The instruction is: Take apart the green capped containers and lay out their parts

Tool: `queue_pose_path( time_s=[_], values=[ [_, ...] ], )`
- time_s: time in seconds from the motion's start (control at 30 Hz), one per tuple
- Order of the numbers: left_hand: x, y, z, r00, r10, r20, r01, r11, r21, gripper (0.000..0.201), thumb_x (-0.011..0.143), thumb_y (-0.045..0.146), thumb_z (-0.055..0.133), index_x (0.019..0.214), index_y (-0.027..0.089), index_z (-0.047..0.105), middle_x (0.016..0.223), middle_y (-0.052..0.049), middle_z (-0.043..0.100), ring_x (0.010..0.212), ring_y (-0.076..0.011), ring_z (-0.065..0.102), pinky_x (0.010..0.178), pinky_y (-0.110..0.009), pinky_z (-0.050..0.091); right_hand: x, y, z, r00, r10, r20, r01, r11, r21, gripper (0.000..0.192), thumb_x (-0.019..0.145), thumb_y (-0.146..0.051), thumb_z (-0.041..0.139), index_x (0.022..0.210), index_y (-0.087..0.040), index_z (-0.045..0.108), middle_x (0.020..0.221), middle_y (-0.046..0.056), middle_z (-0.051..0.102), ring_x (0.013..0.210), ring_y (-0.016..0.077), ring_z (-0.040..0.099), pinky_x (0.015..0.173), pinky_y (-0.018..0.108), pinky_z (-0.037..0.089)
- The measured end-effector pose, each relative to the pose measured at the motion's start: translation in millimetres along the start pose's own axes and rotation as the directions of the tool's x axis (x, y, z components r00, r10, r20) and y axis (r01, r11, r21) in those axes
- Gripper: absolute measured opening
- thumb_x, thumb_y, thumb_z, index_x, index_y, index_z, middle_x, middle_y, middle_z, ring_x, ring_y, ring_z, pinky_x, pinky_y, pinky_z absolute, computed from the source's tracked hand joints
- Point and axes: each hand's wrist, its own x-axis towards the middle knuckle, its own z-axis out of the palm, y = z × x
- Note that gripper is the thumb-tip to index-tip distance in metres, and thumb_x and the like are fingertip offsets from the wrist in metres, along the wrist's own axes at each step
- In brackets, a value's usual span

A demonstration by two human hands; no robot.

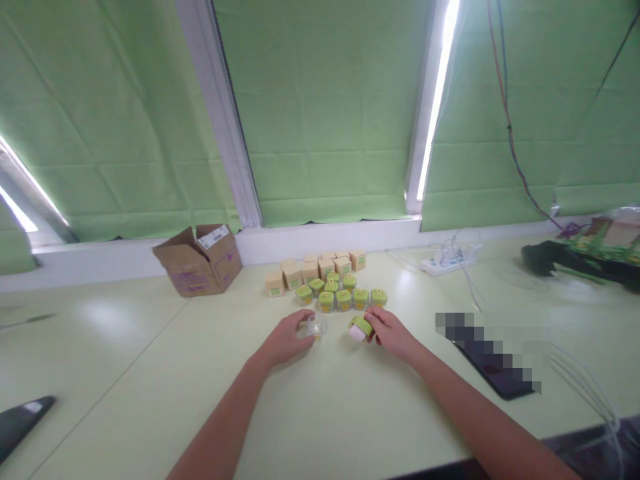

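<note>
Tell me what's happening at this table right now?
A person sits at a pale green table. The left hand grips a small clear jar resting on the table, and the right hand holds its green lid, taken off and tilted. Just beyond are more green-lidded jars, a row of small tan boxes, and an open cardboard box.

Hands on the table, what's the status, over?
Left hand holds clear jar on table. Right hand grips green lid, tilted, off the jar. Capped green jars and small boxes clustered just behind; nothing between hands.
</note>
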Motion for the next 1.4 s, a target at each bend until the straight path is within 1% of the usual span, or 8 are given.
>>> queue_pose_path(
  time_s=[0.2, 0.37, 0.47, 0.6, 0.77, 0.97, 1.1, 1.4],
  values=[
    [0, -12, -3.6, 0.995, -0.091, -0.029, 0.093, 0.994, 0.053, 0.048, 0.068, 0.021, 0.060, 0.116, 0.021, 0.057, 0.117, -0.004, 0.062, 0.106, -0.0233, 0.057, 0.095, -0.032, 0.042, 3, 8, 3, 0.993, 0.090, 0.074, -0.097, 0.991, 0.095, 0.031, 0.088, -0.046, 0.038, 0.079, -0.020, 0.053, 0.058, -0.002, 0.058, 0.047, 0.0119, 0.051, 0.045, 0.022, 0.039],
    [0, -19, -3.6, 0.996, -0.087, -0.014, 0.088, 0.989, 0.122, 0.052, 0.073, 0.028, 0.061, 0.123, 0.021, 0.053, 0.125, -0.007, 0.058, 0.114, -0.0245, 0.053, 0.101, -0.034, 0.038, 2, 7, 4, 0.987, 0.114, 0.109, -0.130, 0.981, 0.145, 0.030, 0.087, -0.046, 0.041, 0.079, -0.020, 0.054, 0.057, -0.003, 0.056, 0.045, 0.0110, 0.049, 0.043, 0.022, 0.040],
    [-1, -16, -2.6, 0.999, -0.018, -0.045, 0.027, 0.978, 0.209, 0.055, 0.076, 0.035, 0.060, 0.128, 0.018, 0.048, 0.129, -0.011, 0.054, 0.119, -0.0268, 0.049, 0.104, -0.039, 0.034, 0, 7, 4, 0.984, 0.120, 0.130, -0.143, 0.973, 0.182, 0.031, 0.086, -0.047, 0.044, 0.078, -0.020, 0.054, 0.058, -0.003, 0.055, 0.046, 0.0109, 0.050, 0.044, 0.022, 0.042],
    [-5, 9, 4.1, 0.971, 0.197, -0.137, -0.147, 0.938, 0.314, 0.050, 0.078, 0.027, 0.057, 0.126, 0.020, 0.048, 0.129, -0.010, 0.053, 0.122, -0.0269, 0.044, 0.105, -0.042, 0.030, -1, 7, 6, 0.974, 0.136, 0.179, -0.180, 0.951, 0.252, 0.032, 0.085, -0.050, 0.046, 0.079, -0.019, 0.055, 0.060, -0.002, 0.055, 0.048, 0.0111, 0.051, 0.045, 0.023, 0.044],
    [-12, 49, 20.6, 0.924, 0.381, 0.036, -0.376, 0.885, 0.274, 0.056, 0.077, 0.018, 0.057, 0.131, 0.023, 0.043, 0.131, -0.008, 0.052, 0.121, -0.0254, 0.044, 0.104, -0.040, 0.031, -5, 1, 8, 0.948, 0.105, 0.299, -0.220, 0.897, 0.383, 0.033, 0.080, -0.051, 0.053, 0.082, -0.018, 0.057, 0.068, -0.001, 0.059, 0.052, 0.0112, 0.053, 0.045, 0.024, 0.046],
    [-13, 60, 31.8, 0.884, 0.422, 0.203, -0.459, 0.866, 0.198, 0.054, 0.080, 0.017, 0.056, 0.131, 0.030, 0.045, 0.126, -0.004, 0.057, 0.112, -0.0236, 0.052, 0.094, -0.035, 0.037, -12, -5, 9, 0.877, 0.108, 0.469, -0.330, 0.844, 0.423, 0.036, 0.078, -0.050, 0.057, 0.090, -0.016, 0.058, 0.067, 0.001, 0.060, 0.055, 0.0134, 0.058, 0.042, 0.021, 0.045],
    [-14, 63, 31.4, 0.887, 0.388, 0.248, -0.440, 0.874, 0.205, 0.056, 0.078, 0.021, 0.059, 0.131, 0.033, 0.045, 0.110, -0.002, 0.066, 0.094, -0.0227, 0.060, 0.084, -0.033, 0.039, -13, -7, 9, 0.866, 0.108, 0.488, -0.330, 0.857, 0.396, 0.033, 0.078, -0.048, 0.057, 0.085, -0.015, 0.060, 0.067, 0.001, 0.060, 0.056, 0.0134, 0.058, 0.043, 0.022, 0.048],
    [-17, 61, 30.1, 0.968, 0.212, 0.132, -0.242, 0.928, 0.285, 0.035, 0.069, 0.034, 0.064, 0.102, 0.024, 0.058, 0.080, 0.000, 0.066, 0.072, -0.0196, 0.058, 0.067, -0.027, 0.036, -10, -8, 6, 0.933, 0.009, 0.359, -0.090, 0.974, 0.209, 0.026, 0.087, -0.042, 0.047, 0.083, -0.018, 0.059, 0.059, -0.002, 0.057, 0.047, 0.0094, 0.050, 0.043, 0.020, 0.041]
  ],
)
